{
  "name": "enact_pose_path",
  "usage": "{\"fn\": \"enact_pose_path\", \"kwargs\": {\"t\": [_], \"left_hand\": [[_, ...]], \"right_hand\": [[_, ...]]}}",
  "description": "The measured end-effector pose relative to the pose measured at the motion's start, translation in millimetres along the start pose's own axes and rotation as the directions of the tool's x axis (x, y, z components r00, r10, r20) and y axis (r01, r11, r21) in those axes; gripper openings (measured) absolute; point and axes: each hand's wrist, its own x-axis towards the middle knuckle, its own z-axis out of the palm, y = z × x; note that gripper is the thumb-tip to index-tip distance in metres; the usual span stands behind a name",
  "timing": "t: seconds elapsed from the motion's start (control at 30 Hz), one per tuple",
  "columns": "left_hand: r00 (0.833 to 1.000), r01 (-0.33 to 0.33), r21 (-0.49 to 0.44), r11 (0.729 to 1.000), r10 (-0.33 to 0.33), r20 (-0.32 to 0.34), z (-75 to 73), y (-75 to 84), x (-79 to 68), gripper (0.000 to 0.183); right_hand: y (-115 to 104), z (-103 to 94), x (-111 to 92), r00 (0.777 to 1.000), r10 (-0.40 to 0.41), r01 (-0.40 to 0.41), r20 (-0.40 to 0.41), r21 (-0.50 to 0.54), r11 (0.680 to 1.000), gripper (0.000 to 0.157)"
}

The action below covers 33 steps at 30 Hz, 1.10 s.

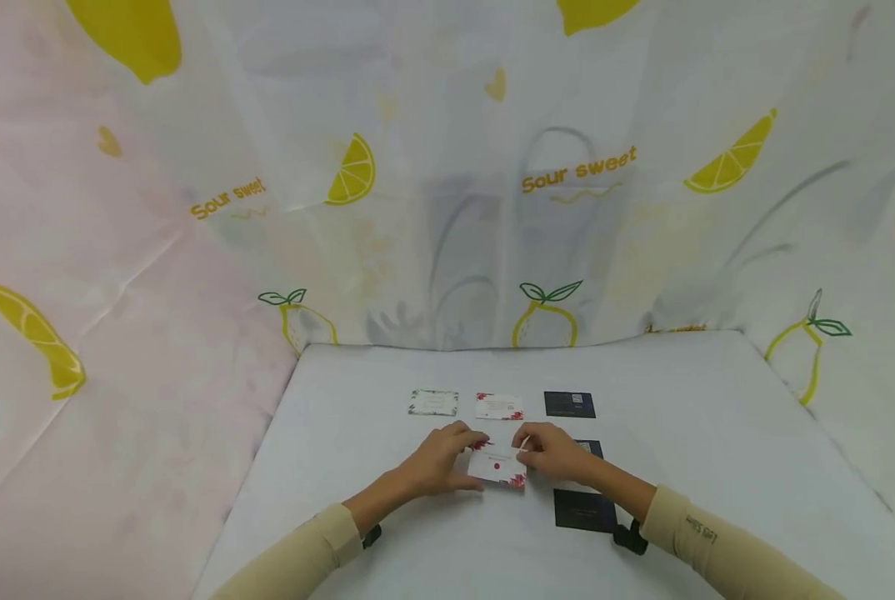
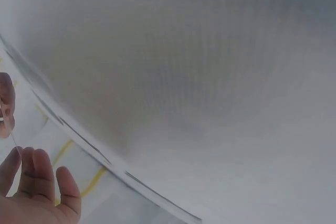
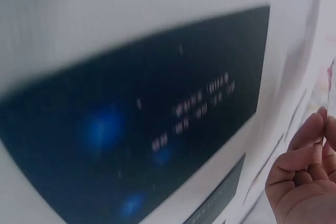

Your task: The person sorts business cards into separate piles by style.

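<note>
A white card with red floral corners and a small red dot is raised slightly tilted over the white table, between both hands. My right hand pinches its right edge between thumb and fingers; in the right wrist view that hand holds the card, seen nearly edge-on. My left hand is around the left end, index finger at the upper corner and thumb spread apart near the lower one. In the left wrist view the left hand has loosely bent fingers, with a fingertip at the card's thin edge.
Behind lie a green-bordered card, another red floral card and a dark card. A second dark card is partly covered by the right hand; a third lies nearer. A lemon-print curtain borders the table.
</note>
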Motion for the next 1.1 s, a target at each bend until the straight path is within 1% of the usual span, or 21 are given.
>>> {"fn": "enact_pose_path", "kwargs": {"t": [0.1,0.17,0.3,0.43,0.53,0.67,0.77,0.87,0.97,1.1], "left_hand": [[0.999,-0.014,0.02,1.0,0.015,-0.04,-2.2,-0.1,0.0,0.063],[0.999,-0.012,0.028,1.0,0.014,-0.044,-4.3,-0.1,1.9,0.06],[1.0,-0.013,0.03,0.999,0.014,-0.023,-5.7,-2.4,3.7,0.058],[1.0,-0.009,0.011,1.0,0.009,-0.008,-5.3,-4.4,3.5,0.056],[1.0,0.007,-0.005,1.0,-0.007,-0.004,-5.2,-5.8,3.6,0.056],[1.0,0.029,-0.035,0.999,-0.029,-0.006,-6.5,-9.0,5.1,0.056],[0.999,0.026,-0.052,0.998,-0.027,-0.017,-8.0,-11.3,6.1,0.056],[1.0,0.012,-0.064,0.998,-0.014,-0.025,-8.3,-13.1,7.4,0.055],[1.0,0.002,-0.082,0.997,-0.005,-0.026,-7.6,-14.8,9.2,0.055],[1.0,0.008,-0.094,0.996,-0.01,-0.021,-6.6,-16.2,11.0,0.054]], "right_hand": [[-2,-4.1,1,1.0,0.02,-0.019,-0.011,0.047,0.999,0.009],[-3,-7.0,2,1.0,0.02,-0.019,-0.011,0.068,0.997,0.009],[-3,-6.7,3,0.999,0.031,-0.03,-0.008,0.096,0.995,0.01],[1,-3.5,3,0.999,0.033,-0.031,-0.022,0.075,0.997,0.012],[1,-3.2,3,0.999,0.01,-0.008,-0.048,0.049,0.999,0.021],[0,-3.7,2,0.998,-0.015,0.019,-0.056,0.065,0.998,0.042],[0,-3.2,1,0.998,-0.02,0.024,-0.052,0.077,0.997,0.052],[1,-1.8,0,0.997,-0.038,0.04,-0.069,0.028,0.999,0.056],[1,-0.6,0,0.994,-0.064,0.061,-0.089,-0.037,0.997,0.056],[2,-1.1,1,0.988,-0.114,0.103,-0.102,-0.108,0.989,0.055]]}}
